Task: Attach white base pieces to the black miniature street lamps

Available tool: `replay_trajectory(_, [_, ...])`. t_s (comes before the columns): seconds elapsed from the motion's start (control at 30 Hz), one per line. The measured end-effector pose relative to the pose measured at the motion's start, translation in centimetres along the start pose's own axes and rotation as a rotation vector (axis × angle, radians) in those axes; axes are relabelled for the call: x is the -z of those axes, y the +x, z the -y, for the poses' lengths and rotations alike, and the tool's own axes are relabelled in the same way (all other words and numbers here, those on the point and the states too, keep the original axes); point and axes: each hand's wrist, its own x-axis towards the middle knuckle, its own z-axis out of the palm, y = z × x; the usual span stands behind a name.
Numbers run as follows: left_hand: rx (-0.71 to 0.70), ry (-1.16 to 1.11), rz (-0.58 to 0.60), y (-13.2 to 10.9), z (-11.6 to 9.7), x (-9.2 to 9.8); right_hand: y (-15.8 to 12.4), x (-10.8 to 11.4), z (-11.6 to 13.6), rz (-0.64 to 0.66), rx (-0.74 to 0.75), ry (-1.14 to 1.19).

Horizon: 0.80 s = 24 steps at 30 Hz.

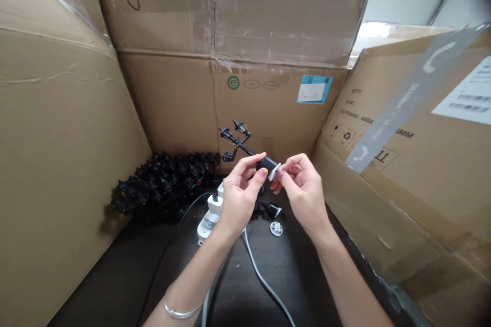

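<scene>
Both my hands are raised together over the dark table. My left hand (241,194) grips a black miniature lamp post (245,147) by its black cylindrical base (267,165), with the post's lantern heads angled up and to the left. My right hand (303,189) pinches a small white piece (273,172) at the end of that base. Below my hands lie a black plug (270,209) and a small white round disc (276,228). Neither touches my hands.
A heap of black lamp parts (164,186) lies to the left on the dark table (115,260). A white power strip (209,217) sits under my left hand, with a white cable (261,281) running toward me. Cardboard boxes (230,97) wall the back and sides.
</scene>
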Motion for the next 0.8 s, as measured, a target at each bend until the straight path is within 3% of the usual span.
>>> replay_trajectory(0.2, [-0.007,-0.087,0.087,-0.3,0.3,-0.3,0.0,0.1,0.2,-0.038,0.032,-0.108])
replay_trajectory(0.63, [-0.092,0.137,0.089,-0.4,0.6,0.0,0.4,0.9,-0.2,0.022,0.064,-0.28])
replay_trajectory(0.8, [-0.127,0.247,0.126,-0.1,0.6,0.6,0.5,1.3,0.4,0.078,0.089,-0.24])
